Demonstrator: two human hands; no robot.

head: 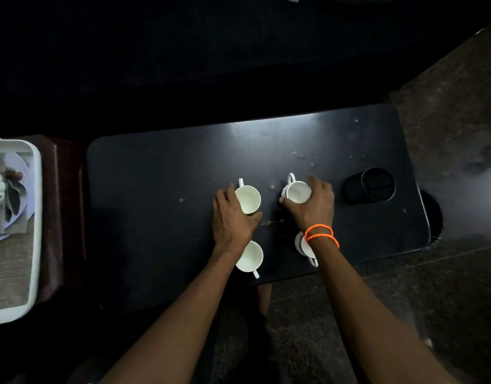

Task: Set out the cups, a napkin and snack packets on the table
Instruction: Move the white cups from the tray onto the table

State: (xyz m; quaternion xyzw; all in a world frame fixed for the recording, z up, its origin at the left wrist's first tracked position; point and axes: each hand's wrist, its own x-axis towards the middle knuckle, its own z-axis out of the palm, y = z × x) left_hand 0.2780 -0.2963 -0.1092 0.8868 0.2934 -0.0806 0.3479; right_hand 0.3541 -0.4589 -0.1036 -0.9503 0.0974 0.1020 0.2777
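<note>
A round black cup holder [377, 184] sits in the dark tabletop's right end. Left of the table, a white tray [37, 217] rests on a brown stand [64, 217] — its contents too blurred to tell. Speckled stone floor [446, 79] lies right — orange beads [320, 234] circle one wrist.

Both forearms are bare, with no sleeves in view; the right wrist wears an orange beaded bracelet [320, 234], looped round in several thin strands.

Dim, wide-angle picture; soft glare on the dark table [266, 139], corners nearly black.
</note>
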